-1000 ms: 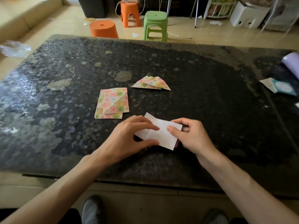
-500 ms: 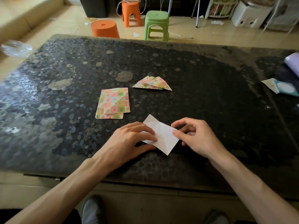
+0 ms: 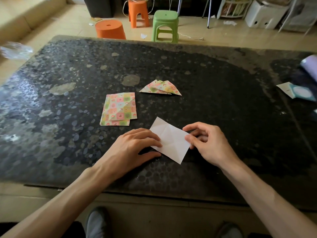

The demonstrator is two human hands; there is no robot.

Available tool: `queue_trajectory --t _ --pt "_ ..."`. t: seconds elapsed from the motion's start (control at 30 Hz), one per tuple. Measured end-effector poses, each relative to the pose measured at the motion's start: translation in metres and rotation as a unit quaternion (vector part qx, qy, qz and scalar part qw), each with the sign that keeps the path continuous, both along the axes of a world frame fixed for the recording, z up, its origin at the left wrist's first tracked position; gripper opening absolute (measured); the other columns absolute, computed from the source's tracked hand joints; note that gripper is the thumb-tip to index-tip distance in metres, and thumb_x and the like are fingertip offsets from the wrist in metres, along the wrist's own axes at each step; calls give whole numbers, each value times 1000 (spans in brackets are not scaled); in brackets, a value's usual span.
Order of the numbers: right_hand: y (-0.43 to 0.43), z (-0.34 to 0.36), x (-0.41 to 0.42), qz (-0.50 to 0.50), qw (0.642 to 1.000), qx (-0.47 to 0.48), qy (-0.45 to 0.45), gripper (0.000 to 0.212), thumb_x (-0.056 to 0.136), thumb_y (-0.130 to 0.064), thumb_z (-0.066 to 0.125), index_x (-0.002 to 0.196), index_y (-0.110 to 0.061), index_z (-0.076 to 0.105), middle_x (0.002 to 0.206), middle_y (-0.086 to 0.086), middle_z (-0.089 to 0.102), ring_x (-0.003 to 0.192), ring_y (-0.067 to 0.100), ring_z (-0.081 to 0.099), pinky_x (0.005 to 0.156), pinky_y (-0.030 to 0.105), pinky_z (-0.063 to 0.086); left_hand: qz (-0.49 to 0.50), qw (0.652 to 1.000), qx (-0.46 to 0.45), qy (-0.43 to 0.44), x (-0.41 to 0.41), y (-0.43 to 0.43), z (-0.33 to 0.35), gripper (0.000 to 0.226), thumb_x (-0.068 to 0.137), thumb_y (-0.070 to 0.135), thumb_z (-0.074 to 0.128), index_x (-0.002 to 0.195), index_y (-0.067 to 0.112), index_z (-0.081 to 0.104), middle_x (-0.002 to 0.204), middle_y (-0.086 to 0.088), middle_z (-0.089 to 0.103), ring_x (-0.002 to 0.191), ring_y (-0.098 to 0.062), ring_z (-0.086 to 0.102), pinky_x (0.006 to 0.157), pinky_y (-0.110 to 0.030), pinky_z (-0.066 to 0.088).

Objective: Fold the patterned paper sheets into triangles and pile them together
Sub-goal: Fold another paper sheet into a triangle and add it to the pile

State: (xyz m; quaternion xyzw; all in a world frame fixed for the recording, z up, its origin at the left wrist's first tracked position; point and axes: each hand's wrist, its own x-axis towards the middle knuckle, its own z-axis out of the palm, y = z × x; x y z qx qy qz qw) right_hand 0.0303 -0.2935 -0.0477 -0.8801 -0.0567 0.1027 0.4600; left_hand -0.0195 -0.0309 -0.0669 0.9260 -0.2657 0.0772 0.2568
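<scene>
A paper sheet (image 3: 171, 140) lies white side up on the dark table (image 3: 205, 93), turned like a diamond, with creases showing. My left hand (image 3: 135, 146) rests flat on its left corner, fingers fairly straight. My right hand (image 3: 205, 143) pinches the sheet's right corner between thumb and forefinger. A small stack of unfolded patterned sheets (image 3: 120, 109) lies just beyond my left hand. A pile of folded patterned triangles (image 3: 161, 88) sits farther back, near the table's middle.
At the table's right edge lie a white-and-teal card (image 3: 296, 91) and a pale purple roll (image 3: 310, 66). Crumpled clear plastic (image 3: 15, 50) lies off the left edge. Orange stools (image 3: 109, 30) and a green stool (image 3: 165, 25) stand on the floor behind the table.
The white sheet has turned from lying crosswise to a diamond orientation. My right hand shifted from its near edge to its right corner; my left hand stayed on the left part.
</scene>
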Motion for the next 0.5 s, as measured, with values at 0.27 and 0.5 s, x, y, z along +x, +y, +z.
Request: queue_trajectory --t 0.27,0.5 --pt "-2 -1 5 42 998 -41 -19 26 103 -17 61 115 -35 75 107 -25 69 90 -7 63 78 8 43 27 999 -38 22 9 11 6 52 78 57 79 123 32 73 140 12 58 131 -10 53 102 -43 52" --pt "0 -3 9 44 997 -47 -38 28 105 -17 56 118 -33 74 117 -25 67 109 -9 57 82 2 36 -30 998 17 56 14 20 5 71 67 76 76 129 44 68 157 16 39 150 -15 30 120 -48 33"
